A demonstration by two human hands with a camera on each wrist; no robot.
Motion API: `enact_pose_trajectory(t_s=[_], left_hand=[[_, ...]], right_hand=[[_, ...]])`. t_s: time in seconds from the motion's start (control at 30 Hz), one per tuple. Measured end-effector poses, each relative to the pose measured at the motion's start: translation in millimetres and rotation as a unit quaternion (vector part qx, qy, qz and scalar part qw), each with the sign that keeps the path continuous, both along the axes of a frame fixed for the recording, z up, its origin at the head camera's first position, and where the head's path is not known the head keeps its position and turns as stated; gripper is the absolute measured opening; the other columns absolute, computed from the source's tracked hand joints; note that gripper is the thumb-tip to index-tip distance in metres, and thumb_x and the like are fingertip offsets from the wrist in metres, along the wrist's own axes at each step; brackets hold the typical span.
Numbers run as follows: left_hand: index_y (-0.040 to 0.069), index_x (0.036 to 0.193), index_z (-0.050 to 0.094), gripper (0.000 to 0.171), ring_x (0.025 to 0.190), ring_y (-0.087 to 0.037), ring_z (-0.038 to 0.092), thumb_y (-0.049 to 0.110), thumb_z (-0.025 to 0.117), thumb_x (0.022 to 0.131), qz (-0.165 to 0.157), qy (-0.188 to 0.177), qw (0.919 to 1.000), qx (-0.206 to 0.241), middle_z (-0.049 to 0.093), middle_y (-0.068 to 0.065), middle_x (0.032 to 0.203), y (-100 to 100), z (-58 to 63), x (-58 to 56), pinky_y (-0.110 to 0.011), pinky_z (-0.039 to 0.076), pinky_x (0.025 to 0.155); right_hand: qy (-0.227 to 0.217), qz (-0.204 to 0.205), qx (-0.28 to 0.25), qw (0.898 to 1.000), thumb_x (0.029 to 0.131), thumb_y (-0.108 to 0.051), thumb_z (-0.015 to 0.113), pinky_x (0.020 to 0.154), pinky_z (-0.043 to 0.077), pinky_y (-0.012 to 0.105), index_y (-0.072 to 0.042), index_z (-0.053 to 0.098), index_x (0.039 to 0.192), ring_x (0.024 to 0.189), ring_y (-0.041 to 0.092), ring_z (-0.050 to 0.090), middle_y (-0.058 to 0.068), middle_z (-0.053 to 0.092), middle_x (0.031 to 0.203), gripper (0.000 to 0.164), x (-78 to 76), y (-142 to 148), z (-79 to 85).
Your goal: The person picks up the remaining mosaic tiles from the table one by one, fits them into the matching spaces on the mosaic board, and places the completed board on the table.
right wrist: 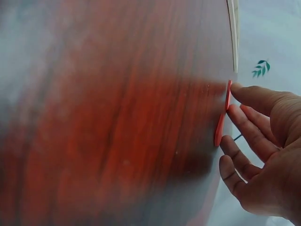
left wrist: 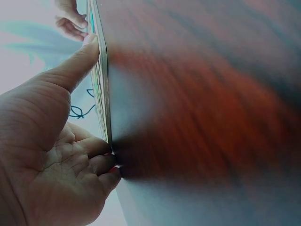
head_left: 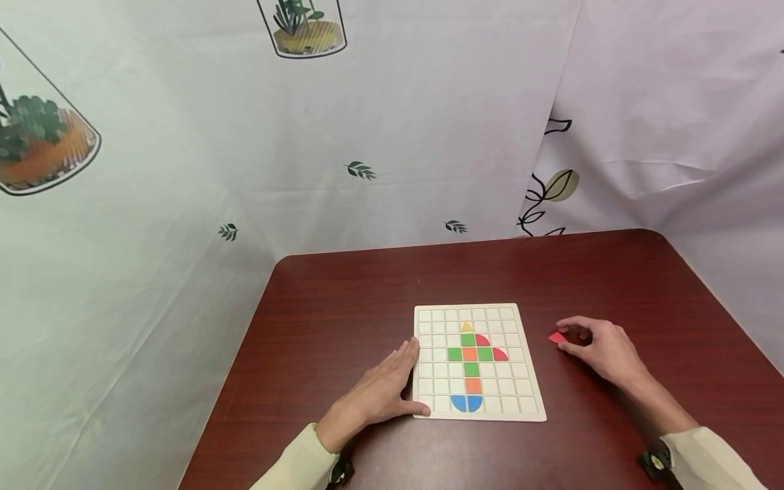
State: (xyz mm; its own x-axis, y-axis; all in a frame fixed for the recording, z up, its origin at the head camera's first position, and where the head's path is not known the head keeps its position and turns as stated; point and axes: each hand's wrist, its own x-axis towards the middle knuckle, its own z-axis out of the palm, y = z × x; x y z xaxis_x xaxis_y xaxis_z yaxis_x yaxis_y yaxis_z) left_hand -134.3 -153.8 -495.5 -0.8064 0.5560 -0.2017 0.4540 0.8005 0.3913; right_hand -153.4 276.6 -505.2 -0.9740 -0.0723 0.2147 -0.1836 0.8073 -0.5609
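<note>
Piece (head_left: 557,337), red, partly hidden by right grip (head_left: 608,352)

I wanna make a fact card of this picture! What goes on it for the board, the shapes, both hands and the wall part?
Board: cream grid, on a reddish-brown table
Highest shape: yellow triangle
Middle: four green squares, two orange squares, two red quarter circles
Bottom row: two blue quarter circles
Left hand: touches the board's left side
Right hand: pinches a small red piece, right of the board
Behind: pale cloth printed with plants
</note>
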Motion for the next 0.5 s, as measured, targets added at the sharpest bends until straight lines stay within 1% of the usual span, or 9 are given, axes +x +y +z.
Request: enact_pose_trajectory(t_s=[0.33, 0.5], left_hand=[[0.003, 0.170, 0.016, 0.117, 0.162, -0.023, 0.017, 0.056, 0.082, 0.089, 0.002, -0.005, 1.0000, 0.002, 0.014, -0.010, 0.178, 0.0, -0.2, 0.2, -0.042, 0.026, 0.128], [0.003, 0.170, 0.016, 0.118, 0.162, -0.023, 0.017, 0.056, 0.083, 0.089, 0.003, -0.006, 1.0000, 0.002, 0.014, -0.010, 0.178, 0.0, -0.6, -0.1, -0.042, 0.025, 0.128]], right_hand=[[-0.015, 0.010, 0.008, 1.000, 0.082, -0.012, 0.091, 0.063, 0.043, 0.034, -0.013, 0.080, 0.110, 0.077, 0.018, 0.059, -0.001, 0.070, 0.086, 0.030, -2.4, -7.0, 1.0], [-0.021, 0.030, 0.012, 0.999, 0.083, -0.007, 0.088, 0.066, 0.046, 0.036, -0.014, 0.080, 0.111, 0.080, 0.019, 0.061, -0.001, 0.071, 0.089, 0.029, -2.7, -8.0, 2.2]])
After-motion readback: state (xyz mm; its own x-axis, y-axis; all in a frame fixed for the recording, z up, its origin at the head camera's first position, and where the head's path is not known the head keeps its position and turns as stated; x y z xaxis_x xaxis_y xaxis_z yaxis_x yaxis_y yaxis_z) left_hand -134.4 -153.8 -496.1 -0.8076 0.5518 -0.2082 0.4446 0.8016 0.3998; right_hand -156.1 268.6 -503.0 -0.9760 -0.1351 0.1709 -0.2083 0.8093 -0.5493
